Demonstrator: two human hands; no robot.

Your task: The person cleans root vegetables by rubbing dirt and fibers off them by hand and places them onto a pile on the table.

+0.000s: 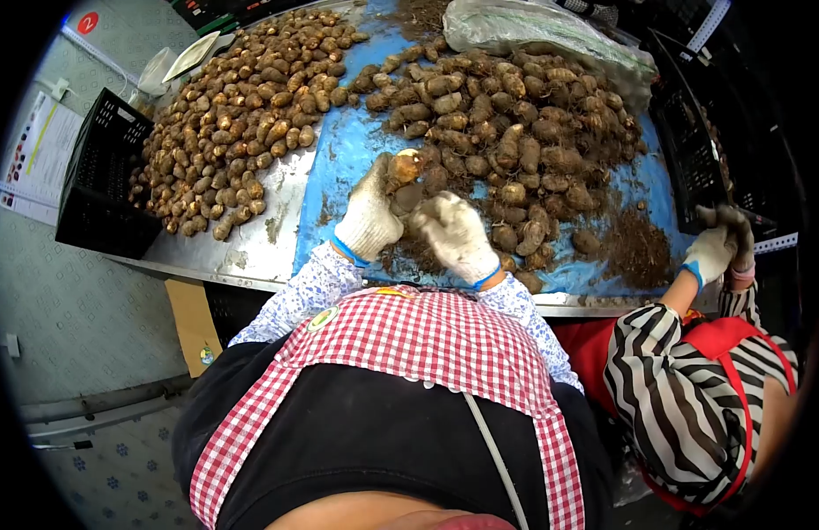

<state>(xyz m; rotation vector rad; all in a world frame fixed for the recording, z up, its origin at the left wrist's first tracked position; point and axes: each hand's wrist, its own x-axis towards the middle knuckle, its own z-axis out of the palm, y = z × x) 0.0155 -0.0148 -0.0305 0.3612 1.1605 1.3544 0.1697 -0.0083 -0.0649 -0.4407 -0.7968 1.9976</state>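
My left hand [371, 215], in a soiled white knit glove with a blue cuff, is closed around a taro corm [404, 170]. The corm has brown skin and a pale cut patch at its top. Just right of it is my right hand [453, 233], gloved the same way, its fingers curled and a little blurred. What those fingers hold, if anything, is hidden. Beyond both hands lies a large heap of rough, soil-covered taro corms [524, 132] on a blue plastic sheet [325, 181].
At the left, a pile of cleaner taro corms [241, 115] covers the metal table [281, 190] beside a black crate [105, 172]. A clear plastic bag [551, 40] lies behind the heap. Loose roots and soil [637, 247] lie right, near a co-worker's gloved hands [723, 243] and another black crate [692, 132].
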